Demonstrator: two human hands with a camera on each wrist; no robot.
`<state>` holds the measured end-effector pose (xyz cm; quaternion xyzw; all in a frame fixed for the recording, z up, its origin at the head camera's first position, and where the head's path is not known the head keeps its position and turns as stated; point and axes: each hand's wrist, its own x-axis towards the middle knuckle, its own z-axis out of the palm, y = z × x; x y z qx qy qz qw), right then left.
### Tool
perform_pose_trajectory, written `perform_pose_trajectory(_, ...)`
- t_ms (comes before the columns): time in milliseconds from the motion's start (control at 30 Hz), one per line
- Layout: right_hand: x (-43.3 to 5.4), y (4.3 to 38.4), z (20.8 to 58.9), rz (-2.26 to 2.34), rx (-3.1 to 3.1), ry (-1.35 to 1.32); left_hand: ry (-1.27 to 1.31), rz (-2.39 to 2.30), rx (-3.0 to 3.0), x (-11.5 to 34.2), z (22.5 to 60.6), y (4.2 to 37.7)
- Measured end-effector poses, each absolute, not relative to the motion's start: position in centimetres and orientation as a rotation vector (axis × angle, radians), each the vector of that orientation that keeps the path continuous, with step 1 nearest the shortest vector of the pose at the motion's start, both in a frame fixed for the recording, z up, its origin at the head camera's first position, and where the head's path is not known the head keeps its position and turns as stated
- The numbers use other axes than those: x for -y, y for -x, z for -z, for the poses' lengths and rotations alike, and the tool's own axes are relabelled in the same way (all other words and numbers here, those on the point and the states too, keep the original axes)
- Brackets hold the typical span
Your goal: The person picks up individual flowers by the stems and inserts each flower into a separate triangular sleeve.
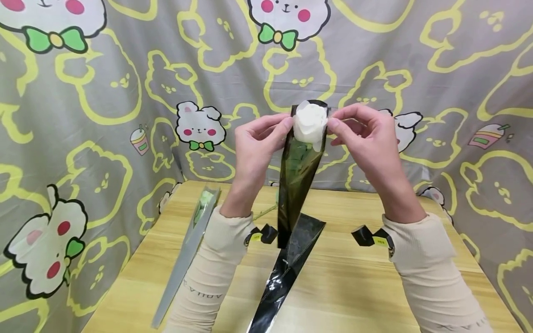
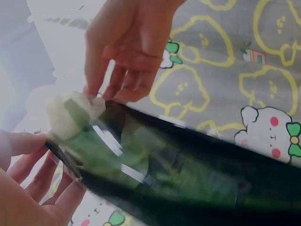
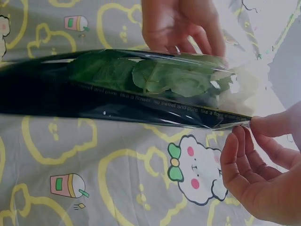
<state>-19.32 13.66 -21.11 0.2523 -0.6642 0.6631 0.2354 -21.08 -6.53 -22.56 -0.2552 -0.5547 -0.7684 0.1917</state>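
A white rose (image 1: pixel 310 122) with green leaves (image 3: pixel 155 75) stands inside a black-and-clear flower sleeve (image 1: pixel 297 178), held up above the table. My left hand (image 1: pixel 260 145) pinches the sleeve's top edge on the left, beside the bloom. On the other side my right hand (image 1: pixel 368 138) pinches the opposite top edge between thumb and finger. Printed lettering runs along the sleeve's dark border in the right wrist view. The bloom sits at the sleeve's mouth, and the stem's lower part is hidden by the dark film.
Another black sleeve (image 1: pixel 287 273) lies flat on the wooden table (image 1: pixel 345 286), below the held one. To the left lies a wrapped pale flower (image 1: pixel 201 208) in a grey-edged sleeve. A green stem (image 1: pixel 265 212) shows partly behind the held sleeve. A patterned curtain (image 1: pixel 233 83) surrounds the table.
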Motion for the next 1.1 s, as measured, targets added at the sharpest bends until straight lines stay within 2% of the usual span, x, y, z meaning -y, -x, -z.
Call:
perform_pose_trajectory(200,-13.2,19.6,21.7,-1.597,1.96,-0.667,0.785,2.104,1.622,6.3,23.0,21.2)
perform_pose_trajectory(467,-14.9,19.6,21.9,-1.88,1.787,-0.657,0.578,2.221,1.566,7.8,23.2,21.5)
perform_pose_trajectory(767,-13.4,19.5,21.8,-1.784,1.827,-0.675,0.659,2.166,1.585,6.8,22.5,21.2)
perform_pose_trajectory(1100,-14.2,19.5,29.0,-1.612,2.327,-0.638,0.47,2.207,1.469,7.8,22.2,21.8)
